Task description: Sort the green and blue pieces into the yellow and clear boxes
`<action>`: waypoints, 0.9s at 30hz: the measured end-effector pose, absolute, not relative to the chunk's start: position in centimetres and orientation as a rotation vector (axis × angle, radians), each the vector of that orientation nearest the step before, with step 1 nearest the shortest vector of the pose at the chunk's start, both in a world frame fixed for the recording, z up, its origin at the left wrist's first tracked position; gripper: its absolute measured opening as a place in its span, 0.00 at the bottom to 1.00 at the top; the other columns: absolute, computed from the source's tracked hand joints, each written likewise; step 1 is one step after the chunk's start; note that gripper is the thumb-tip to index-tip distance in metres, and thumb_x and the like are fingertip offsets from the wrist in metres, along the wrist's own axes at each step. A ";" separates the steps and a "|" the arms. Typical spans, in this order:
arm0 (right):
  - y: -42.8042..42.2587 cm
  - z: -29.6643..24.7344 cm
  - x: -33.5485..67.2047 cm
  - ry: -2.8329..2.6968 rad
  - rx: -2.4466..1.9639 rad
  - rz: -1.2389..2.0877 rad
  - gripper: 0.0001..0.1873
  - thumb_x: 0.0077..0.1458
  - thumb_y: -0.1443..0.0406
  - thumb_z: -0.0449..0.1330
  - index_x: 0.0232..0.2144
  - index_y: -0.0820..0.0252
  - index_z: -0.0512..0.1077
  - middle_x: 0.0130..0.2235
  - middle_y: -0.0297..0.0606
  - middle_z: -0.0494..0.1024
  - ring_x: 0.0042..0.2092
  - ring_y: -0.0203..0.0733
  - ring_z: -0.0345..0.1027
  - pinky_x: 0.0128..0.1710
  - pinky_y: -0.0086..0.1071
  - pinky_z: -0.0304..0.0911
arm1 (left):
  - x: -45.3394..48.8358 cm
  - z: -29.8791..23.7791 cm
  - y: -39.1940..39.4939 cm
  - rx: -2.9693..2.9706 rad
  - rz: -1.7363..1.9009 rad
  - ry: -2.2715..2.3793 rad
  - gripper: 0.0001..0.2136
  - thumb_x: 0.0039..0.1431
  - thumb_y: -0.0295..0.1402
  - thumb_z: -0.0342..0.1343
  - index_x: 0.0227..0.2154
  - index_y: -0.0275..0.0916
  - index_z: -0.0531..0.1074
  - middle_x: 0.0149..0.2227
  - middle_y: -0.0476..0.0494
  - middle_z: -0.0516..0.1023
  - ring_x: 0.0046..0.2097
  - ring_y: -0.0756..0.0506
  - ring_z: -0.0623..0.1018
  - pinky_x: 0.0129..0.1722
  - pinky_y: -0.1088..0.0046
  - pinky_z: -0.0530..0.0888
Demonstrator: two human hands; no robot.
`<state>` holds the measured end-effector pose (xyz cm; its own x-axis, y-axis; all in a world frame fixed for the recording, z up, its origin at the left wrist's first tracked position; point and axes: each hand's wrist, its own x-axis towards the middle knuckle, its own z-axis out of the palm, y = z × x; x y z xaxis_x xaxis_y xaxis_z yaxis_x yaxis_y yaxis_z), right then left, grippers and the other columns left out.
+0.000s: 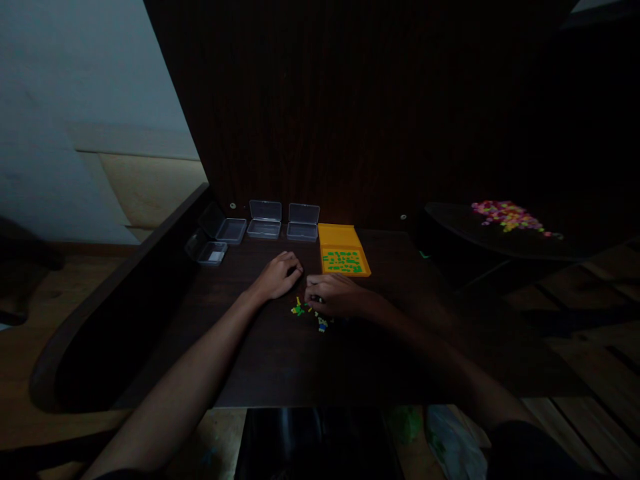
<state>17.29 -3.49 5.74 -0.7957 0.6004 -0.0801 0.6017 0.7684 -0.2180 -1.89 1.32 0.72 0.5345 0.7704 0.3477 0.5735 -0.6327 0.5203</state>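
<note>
At a dim dark-wood table (pixel 280 360), both my forearms reach forward and my hands meet near its middle. My left hand (pixel 277 275) rests knuckles up, fingers curled under in a loose fist on the wood; I cannot tell whether anything is inside it. My right hand (pixel 337 295) lies just beside it, palm down, fingers bent narrow over a small scatter of pieces (pixel 300 309), yellow, green and blue, which sits on the table between and just under the two hands. Whether the fingertips pinch a piece is too dark to tell.

Just behind the right hand an orange box (pixel 336 239) lies open, its tray filled with rows of green bits (pixel 344 261). Four clear boxes (pixel 265 220) stand open along the back-left edge; the nearest one holds a white slip (pixel 216 255), any writing on it too small to read.

A tall dark panel (pixel 350 100) closes off the table's back edge. The left edge is bounded by a raised curved rim (pixel 150 253). Bare wood stretches between my arms toward the near edge. Well apart to the right, a pile (pixel 507 216) of pink and yellow bits lies on a dark side shelf (pixel 450 227).
</note>
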 end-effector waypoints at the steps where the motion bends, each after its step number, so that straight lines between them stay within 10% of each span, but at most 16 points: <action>1: -3.5 5.7 17.3 2.953 1.002 -0.381 0.08 0.61 0.68 0.55 0.34 0.62 0.75 0.38 0.39 0.74 0.34 0.36 0.64 0.31 0.30 0.51 | -1.9 0.7 1.3 2.433 0.801 1.110 0.09 0.61 0.30 0.47 0.28 0.38 0.71 0.33 0.43 0.74 0.40 0.43 0.72 0.44 0.64 0.69; 27: -4.3 5.9 16.6 2.860 1.053 -0.280 0.07 0.61 0.67 0.56 0.37 0.62 0.73 0.41 0.40 0.73 0.36 0.36 0.64 0.30 0.31 0.48 | -1.9 0.7 1.4 2.442 0.801 1.112 0.09 0.61 0.30 0.47 0.28 0.38 0.71 0.33 0.43 0.74 0.40 0.43 0.72 0.44 0.64 0.70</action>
